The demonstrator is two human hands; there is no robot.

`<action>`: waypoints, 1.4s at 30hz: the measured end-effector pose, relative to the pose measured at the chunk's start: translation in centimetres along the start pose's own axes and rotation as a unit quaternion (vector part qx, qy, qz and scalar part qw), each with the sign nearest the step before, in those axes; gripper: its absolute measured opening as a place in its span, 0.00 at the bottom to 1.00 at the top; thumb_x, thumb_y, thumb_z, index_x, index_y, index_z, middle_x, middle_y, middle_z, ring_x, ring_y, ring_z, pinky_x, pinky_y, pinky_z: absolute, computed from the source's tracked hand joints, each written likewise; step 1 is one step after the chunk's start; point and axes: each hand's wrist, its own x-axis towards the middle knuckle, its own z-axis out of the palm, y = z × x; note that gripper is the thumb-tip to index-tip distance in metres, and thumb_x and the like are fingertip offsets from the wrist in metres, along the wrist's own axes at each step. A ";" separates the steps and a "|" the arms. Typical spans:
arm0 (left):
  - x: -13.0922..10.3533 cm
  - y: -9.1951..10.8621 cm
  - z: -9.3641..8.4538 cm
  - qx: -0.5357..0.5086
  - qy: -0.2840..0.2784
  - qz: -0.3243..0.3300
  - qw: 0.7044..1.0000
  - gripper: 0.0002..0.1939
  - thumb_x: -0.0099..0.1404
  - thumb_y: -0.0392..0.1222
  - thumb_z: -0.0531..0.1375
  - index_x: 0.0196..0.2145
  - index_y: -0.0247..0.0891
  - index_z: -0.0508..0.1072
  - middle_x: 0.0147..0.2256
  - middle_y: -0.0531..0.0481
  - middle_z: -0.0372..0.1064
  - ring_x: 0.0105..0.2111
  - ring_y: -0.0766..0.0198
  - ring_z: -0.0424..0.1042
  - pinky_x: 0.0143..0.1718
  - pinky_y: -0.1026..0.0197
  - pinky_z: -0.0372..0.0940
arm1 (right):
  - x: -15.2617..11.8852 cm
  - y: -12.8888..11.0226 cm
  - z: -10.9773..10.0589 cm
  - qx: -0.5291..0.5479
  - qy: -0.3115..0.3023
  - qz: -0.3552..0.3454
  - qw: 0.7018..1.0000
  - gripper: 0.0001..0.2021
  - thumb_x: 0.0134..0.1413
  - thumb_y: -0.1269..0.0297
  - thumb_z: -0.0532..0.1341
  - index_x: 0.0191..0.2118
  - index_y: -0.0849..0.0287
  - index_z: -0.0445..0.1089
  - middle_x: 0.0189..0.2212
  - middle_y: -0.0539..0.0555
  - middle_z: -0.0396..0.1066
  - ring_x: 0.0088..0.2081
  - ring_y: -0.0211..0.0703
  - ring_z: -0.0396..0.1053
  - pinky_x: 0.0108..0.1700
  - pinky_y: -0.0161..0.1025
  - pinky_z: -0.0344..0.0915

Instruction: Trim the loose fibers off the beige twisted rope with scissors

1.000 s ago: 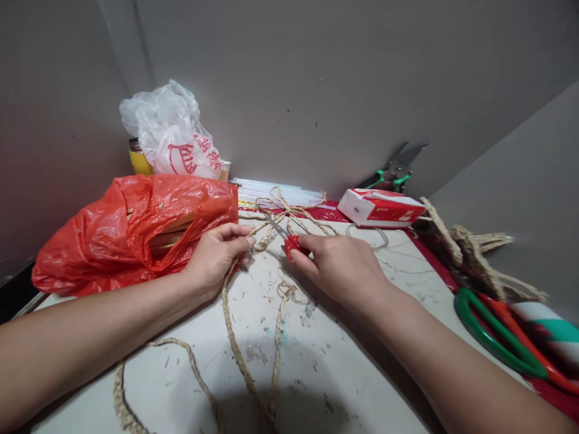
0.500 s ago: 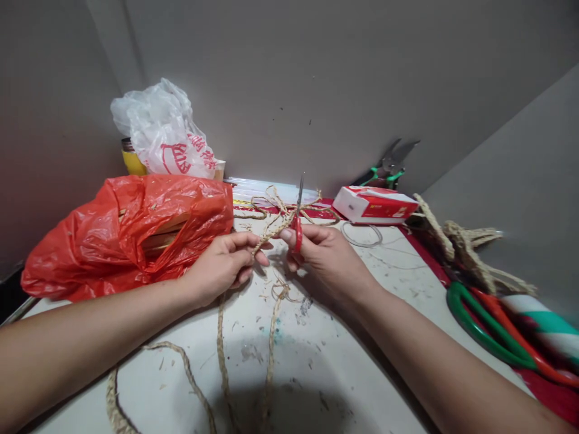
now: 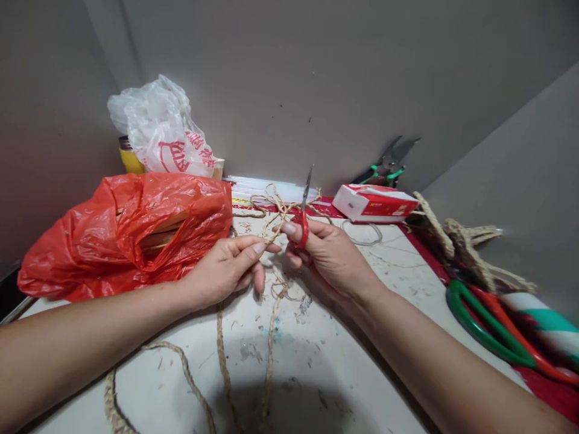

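Observation:
Thumb and fingers of my left hand (image 3: 233,265) pinch a tan braided straw cord (image 3: 281,224) near the middle of the view. Small red-handled scissors (image 3: 303,220) sit in my right hand (image 3: 328,256), their blades pointing up and seemingly together. The right fingertips are close to the cord; whether they touch it is unclear. Loose loops of the cord spread behind the hands. Below them, another braided cord (image 3: 271,349) with a frayed, looped end lies on the white table (image 3: 362,374).
At the left lies a red plastic bag (image 3: 108,235), with a white plastic bag (image 3: 158,129) behind it. A red-and-white box (image 3: 375,204) and pruning shears (image 3: 389,163) are at the back right. Large green-and-orange handles (image 3: 488,331) lie at the right edge.
My left hand has shifted slightly right along the cord, its thumb now pressed on top. The scissors have tilted a little to the right, and the right thumb has moved slightly.

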 end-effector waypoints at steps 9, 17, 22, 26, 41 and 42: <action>0.1 -0.3 0.1 0.003 -0.024 0.000 1.000 0.12 0.63 0.44 0.57 0.33 0.31 0.74 0.28 0.47 0.70 0.22 0.72 0.65 0.25 0.68 0.62 | -0.6 -0.4 0.9 -0.060 0.032 -0.044 0.997 0.16 0.40 0.54 0.69 0.20 0.61 0.67 0.12 0.46 0.62 0.15 0.29 0.54 0.19 0.30 0.51; -0.2 -0.2 0.4 -0.026 -0.059 -0.047 0.997 0.12 0.65 0.48 0.55 0.39 0.36 0.66 0.27 0.48 0.73 0.12 0.75 0.59 0.13 0.70 0.51 | -0.4 0.1 0.4 -0.137 0.009 -0.074 0.988 0.16 0.42 0.53 0.68 0.21 0.61 0.68 0.13 0.46 0.61 0.17 0.30 0.54 0.20 0.31 0.51; -0.2 -0.2 0.3 -0.027 -0.013 -0.039 0.999 0.12 0.62 0.47 0.58 0.31 0.33 0.70 0.27 0.49 0.72 0.18 0.74 0.66 0.20 0.71 0.59 | -0.8 -0.1 0.6 -0.149 -0.022 -0.058 0.987 0.17 0.43 0.52 0.66 0.20 0.60 0.65 0.14 0.46 0.60 0.18 0.32 0.55 0.20 0.33 0.52; 0.1 0.0 0.1 -0.060 0.015 -0.032 0.998 0.10 0.61 0.43 0.60 0.30 0.31 0.72 0.24 0.49 0.71 0.19 0.73 0.66 0.23 0.69 0.62 | -0.6 -0.1 0.1 -0.225 -0.009 -0.092 0.970 0.15 0.49 0.53 0.61 0.22 0.59 0.65 0.14 0.45 0.59 0.17 0.32 0.52 0.21 0.33 0.50; 1.0 -0.1 -0.6 -0.126 0.130 0.027 0.983 0.02 0.61 0.34 0.58 0.33 0.32 0.69 0.29 0.46 0.74 0.23 0.68 0.71 0.22 0.67 0.67 | -0.6 -1.6 -2.6 -0.774 -0.029 -0.263 0.575 0.17 0.50 0.51 0.55 0.31 0.60 0.71 0.22 0.54 0.72 0.23 0.41 0.65 0.27 0.37 0.44; 1.0 -0.1 -0.6 -0.122 0.133 0.027 0.983 0.02 0.62 0.34 0.58 0.34 0.32 0.69 0.29 0.45 0.74 0.23 0.68 0.71 0.23 0.67 0.67 | -0.7 -1.6 -2.5 -0.778 -0.031 -0.265 0.569 0.17 0.50 0.51 0.54 0.31 0.60 0.71 0.22 0.54 0.72 0.24 0.42 0.65 0.27 0.37 0.43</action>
